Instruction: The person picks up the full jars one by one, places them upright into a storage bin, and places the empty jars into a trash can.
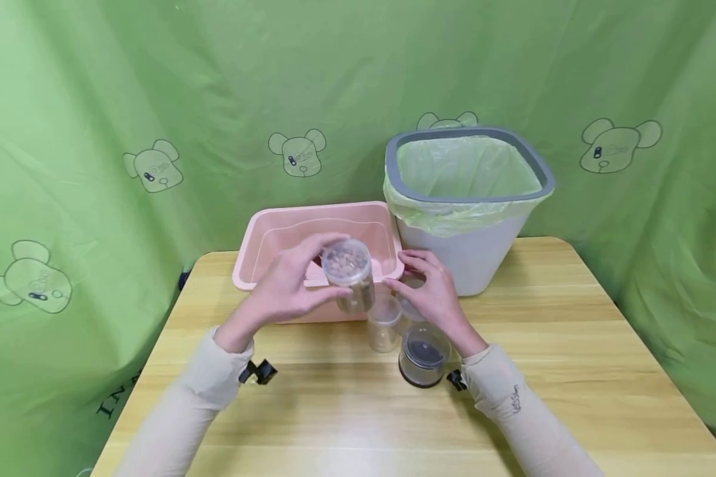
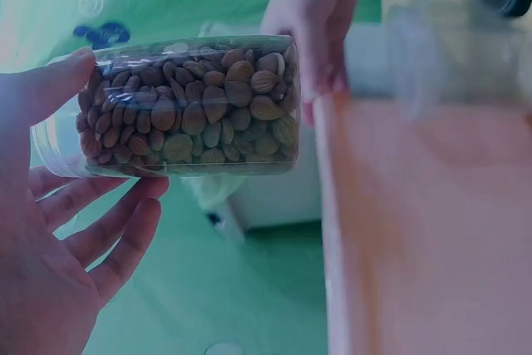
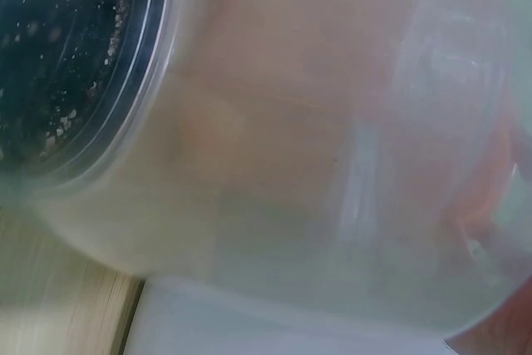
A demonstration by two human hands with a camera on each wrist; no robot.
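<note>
My left hand [image 1: 292, 285] grips a clear jar of almonds [image 1: 349, 273] and holds it tilted above the table, in front of the pink bin [image 1: 262, 232]. In the left wrist view the almond jar [image 2: 191, 106] lies sideways between thumb and fingers. My right hand [image 1: 432, 291] curls over a clear container [image 1: 414, 286] just right of the almond jar. That clear container [image 3: 332, 164] fills the right wrist view, and I cannot tell what is in it. A small empty clear jar [image 1: 384, 324] and a jar with dark contents [image 1: 423, 354] stand below the hands.
A grey-rimmed waste bin [image 1: 468, 192] with a green liner stands behind my right hand, beside the pink bin. The wooden table [image 1: 573, 344] stretches to both sides and toward me. Green cloth hangs all around.
</note>
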